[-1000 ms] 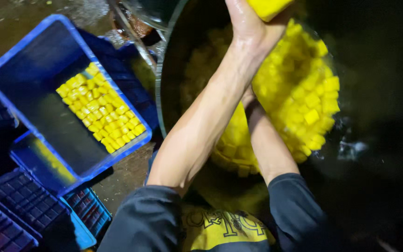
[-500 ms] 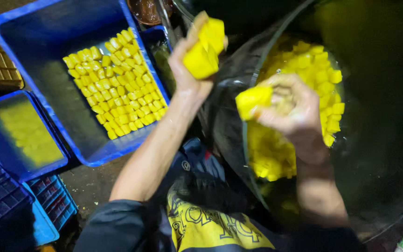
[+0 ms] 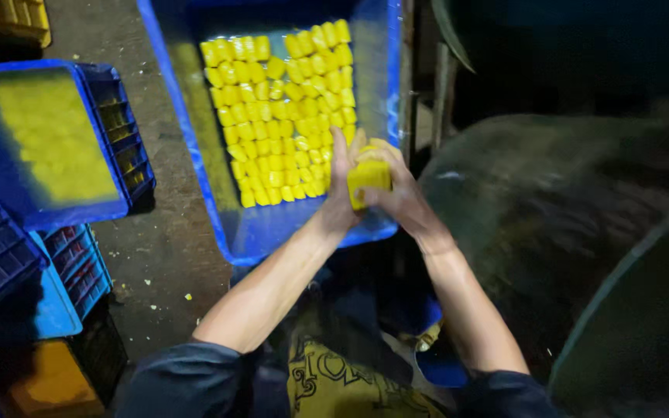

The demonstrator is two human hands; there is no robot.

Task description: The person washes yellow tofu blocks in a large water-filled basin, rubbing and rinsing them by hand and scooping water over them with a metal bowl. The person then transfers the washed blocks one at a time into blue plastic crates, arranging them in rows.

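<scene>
A yellow block (image 3: 368, 179) is clasped between both hands over the near right corner of the blue crate (image 3: 187, 139). The left hand (image 3: 342, 182) is pressed flat against the block's left side, fingers straight and pointing toward the far edge. The right hand (image 3: 396, 190) is curled over the top and right side, fingers closed round it. The block is held just past the near end of the rows of yellow pieces (image 3: 280, 108), which are packed tightly along the crate's floor from the far edge toward the near one; a bare strip of floor is left along the near edge and another along the left wall.

Several slips can be foreseen. The block looks wet and soft, so it could be crushed or split if squeezed too hard, or lost from the palms if held too loosely. If it were dropped from this height, the neat rows beneath could be knocked askew or dented. The crate's right wall lies close by the right hand, so a knuckle could be caught on it and the block jolted out. Crumbs are already scattered on the floor (image 3: 164, 255); a fallen block there would be spoiled.
</scene>
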